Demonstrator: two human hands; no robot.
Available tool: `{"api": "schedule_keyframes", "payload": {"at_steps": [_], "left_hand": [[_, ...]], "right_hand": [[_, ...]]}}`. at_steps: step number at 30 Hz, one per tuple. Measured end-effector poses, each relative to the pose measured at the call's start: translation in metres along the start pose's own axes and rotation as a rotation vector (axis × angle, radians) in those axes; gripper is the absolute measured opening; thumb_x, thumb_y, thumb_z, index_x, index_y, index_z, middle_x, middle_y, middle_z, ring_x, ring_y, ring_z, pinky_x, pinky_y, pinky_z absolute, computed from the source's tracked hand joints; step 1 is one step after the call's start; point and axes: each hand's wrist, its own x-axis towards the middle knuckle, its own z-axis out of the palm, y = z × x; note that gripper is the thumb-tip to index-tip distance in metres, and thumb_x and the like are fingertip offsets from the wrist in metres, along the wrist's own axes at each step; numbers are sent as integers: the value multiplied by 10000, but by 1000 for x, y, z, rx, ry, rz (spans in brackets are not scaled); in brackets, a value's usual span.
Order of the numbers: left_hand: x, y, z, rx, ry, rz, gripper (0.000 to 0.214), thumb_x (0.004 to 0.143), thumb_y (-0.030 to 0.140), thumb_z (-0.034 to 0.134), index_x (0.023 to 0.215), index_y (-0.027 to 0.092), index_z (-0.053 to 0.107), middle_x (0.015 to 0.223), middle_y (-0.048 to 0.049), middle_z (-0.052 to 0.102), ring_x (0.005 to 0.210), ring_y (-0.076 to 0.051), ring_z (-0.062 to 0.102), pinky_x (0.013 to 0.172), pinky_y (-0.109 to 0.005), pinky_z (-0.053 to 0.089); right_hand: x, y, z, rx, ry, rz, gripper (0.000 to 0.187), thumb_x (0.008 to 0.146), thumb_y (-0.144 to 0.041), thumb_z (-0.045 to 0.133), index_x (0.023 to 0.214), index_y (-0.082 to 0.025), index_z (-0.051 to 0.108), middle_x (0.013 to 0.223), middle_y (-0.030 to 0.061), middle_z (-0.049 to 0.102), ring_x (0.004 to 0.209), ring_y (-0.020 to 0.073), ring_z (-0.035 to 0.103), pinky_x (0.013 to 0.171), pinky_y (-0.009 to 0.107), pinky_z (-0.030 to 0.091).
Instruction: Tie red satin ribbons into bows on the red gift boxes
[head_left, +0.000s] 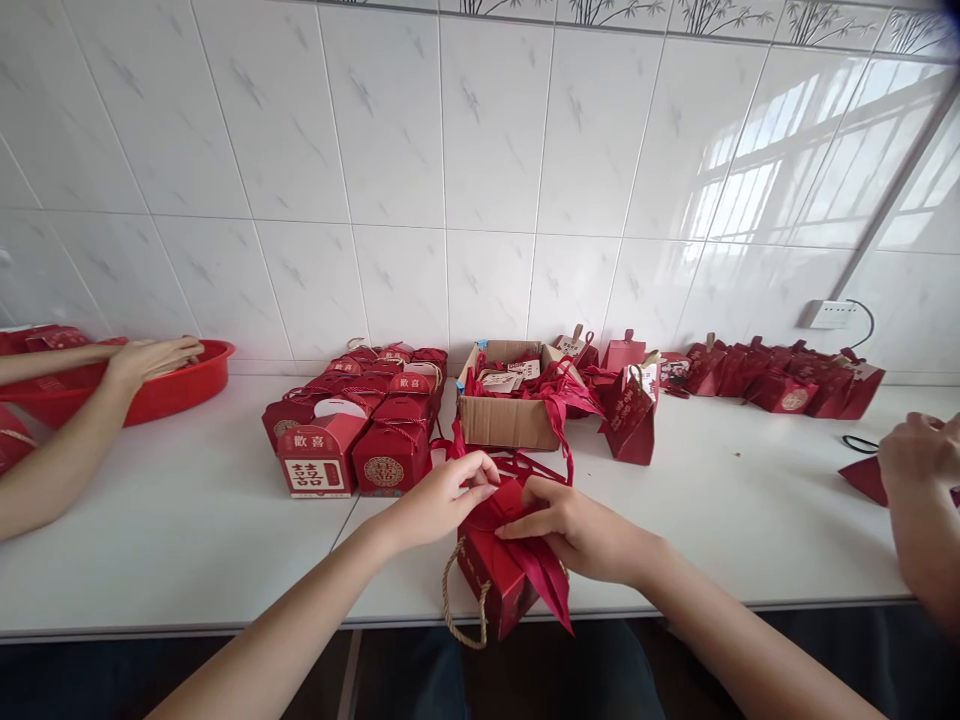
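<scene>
At the table's front edge, a small red gift box [491,575] with a twisted rope handle [448,590] lies tilted between my hands. A wide red ribbon [551,585] hangs over its side, and more ribbon lies behind it. Above the box's left side, my left hand [442,495] has thumb and fingertips drawn together in a pinch; what is between them is too small to make out. My right hand [574,522] is closed at the top of the box, its thumb and forefinger on the red ribbon there.
Finished-looking red boxes [390,450] stand grouped on the left. A cardboard carton [510,425] holds ribbons and tags, with a red bag [630,420] beside it. Several red bags [795,385] line the wall. Co-workers' hands [154,360] are at a red basin [217,370] and far right.
</scene>
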Motion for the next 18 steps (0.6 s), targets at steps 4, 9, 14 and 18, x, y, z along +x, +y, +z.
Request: {"api": "schedule_keyframes", "payload": {"at_steps": [4, 9, 14, 18], "left_hand": [[-3, -3, -4, 31, -40, 39, 193, 931, 347, 443, 968, 226, 589, 1018, -35, 636, 970, -190, 596, 873, -332, 459], [-8, 0, -10, 118, -72, 133, 75, 854, 277, 569, 859, 215, 611, 969, -19, 615, 909, -177, 570, 852, -314, 436], [-5, 0, -13, 215, -71, 159, 82, 838, 292, 589, 812, 215, 587, 903, -11, 608, 901, -187, 532, 894, -340, 389], [-3, -3, -15, 288, -64, 123, 149, 813, 373, 624, 853, 230, 620, 904, -23, 613, 959, -221, 503, 943, -369, 340]], "right_hand": [[0, 2, 2, 29, 11, 5, 489, 865, -6, 430, 1159, -295, 692, 931, 73, 550, 780, 142, 539, 703, 266, 478], [-2, 4, 5, 77, 27, 6, 445, 879, -37, 453, 1138, -298, 703, 962, 81, 563, 814, 151, 570, 725, 284, 501], [-1, 3, 5, 87, 48, -21, 464, 870, -14, 441, 1126, -291, 710, 941, 76, 568, 816, 151, 572, 718, 279, 505], [0, 4, 7, 75, 76, -11, 468, 867, -11, 438, 1115, -296, 714, 914, 67, 545, 785, 141, 552, 708, 279, 504]]}}
